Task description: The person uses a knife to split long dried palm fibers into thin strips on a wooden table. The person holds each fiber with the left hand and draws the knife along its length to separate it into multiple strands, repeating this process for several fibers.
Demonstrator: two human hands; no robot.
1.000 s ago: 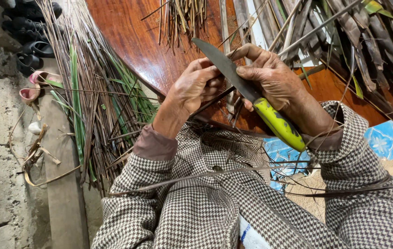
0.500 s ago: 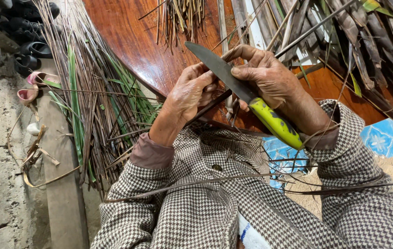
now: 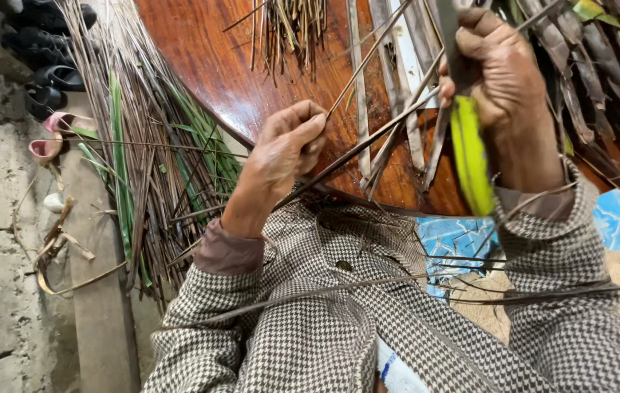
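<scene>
My left hand [image 3: 284, 149] pinches the end of a thin dry palm-leaf rib [image 3: 368, 142] that slants up to the right across the round wooden table [image 3: 200, 58]. My right hand [image 3: 499, 65] is raised at the upper right and grips a knife [image 3: 468, 156] with a yellow-green handle. The handle hangs below my fist and the blade points up, partly out of view. The rib runs up toward my right hand. Both arms wear a checked houndstooth sleeve.
A pile of leaf ribs and green blades [image 3: 142, 153] lies on the floor at left, beside dark sandals [image 3: 44, 94] and a concrete step. A bundle of sticks [image 3: 295, 29] and dried leaf strips [image 3: 601, 80] lie on the table. A blue mat [image 3: 455, 244] lies below.
My right hand has lifted up and to the right with the knife, turning the blade upright. The hands have come apart, and my left hand now holds the rib alone.
</scene>
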